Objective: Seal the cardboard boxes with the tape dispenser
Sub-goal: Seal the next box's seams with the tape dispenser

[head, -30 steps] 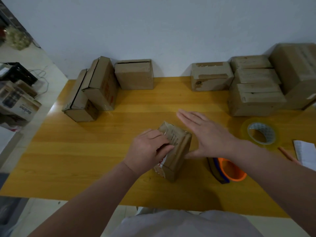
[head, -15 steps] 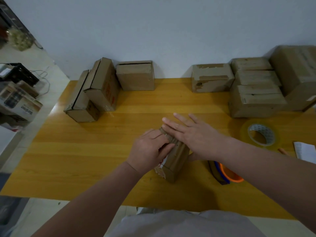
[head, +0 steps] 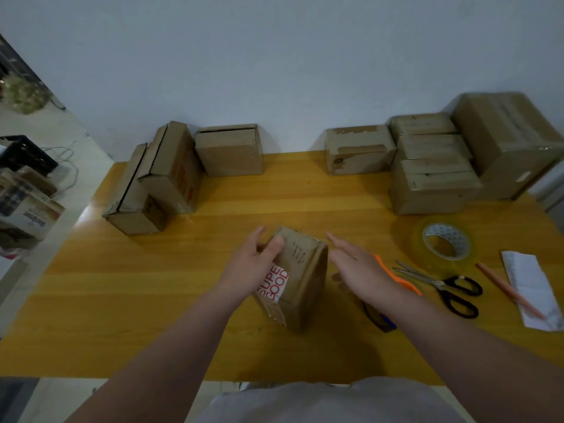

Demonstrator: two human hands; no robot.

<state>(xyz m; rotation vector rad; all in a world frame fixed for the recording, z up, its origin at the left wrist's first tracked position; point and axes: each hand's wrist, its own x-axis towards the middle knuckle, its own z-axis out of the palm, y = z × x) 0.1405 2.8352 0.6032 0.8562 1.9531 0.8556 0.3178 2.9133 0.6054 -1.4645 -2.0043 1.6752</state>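
My left grip [head: 253, 270] holds the small box [head: 300, 279] in the middle of the counter [head: 152, 300]. My right grip [head: 357, 270] is open at its 3 o'clock, over the tape dispenser [head: 396, 277]. The tall box could tip if I let go.

- Centre of frame: the left hand [head: 253, 267] gripped the small cardboard box [head: 300, 282], thumb on its top face.
- Right of centre: the right hand [head: 358, 273], fingers straight, was just beside that box.
- Beneath the right wrist: tape dispenser [head: 399, 279], partly hidden.
- Right of frame: tape roll [head: 445, 232] and scissors [head: 439, 283] on the table [head: 152, 300].
- Upper frame: stacked boxes [head: 433, 184] along the wall.
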